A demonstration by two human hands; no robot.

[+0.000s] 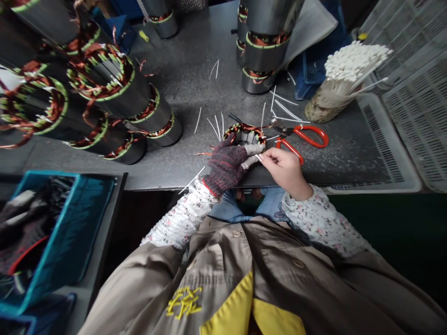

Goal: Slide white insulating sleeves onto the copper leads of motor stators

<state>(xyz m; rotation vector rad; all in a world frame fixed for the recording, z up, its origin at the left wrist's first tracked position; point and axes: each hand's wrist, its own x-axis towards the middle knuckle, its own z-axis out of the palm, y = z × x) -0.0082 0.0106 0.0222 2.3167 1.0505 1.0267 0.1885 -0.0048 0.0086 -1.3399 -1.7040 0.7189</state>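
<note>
A small motor stator [245, 135] with copper windings stands on the grey bench [195, 93] near its front edge. My left hand [228, 164], in a dark knitted glove with taped fingertips, grips the stator's near side. My bare right hand [284, 168] is closed in a pinch on a thin white sleeve [259, 158], held against the left fingertips beside the stator. Loose white sleeves [216, 124] lie scattered on the bench behind it.
Red-handled scissors [307, 137] lie just right of the stator. A bundle of white sleeves [344, 77] leans at the back right. Stacks of wound stators stand at left [104, 88] and back centre [261, 51]. A blue bin [75, 232] sits lower left; white crates [415, 97] at right.
</note>
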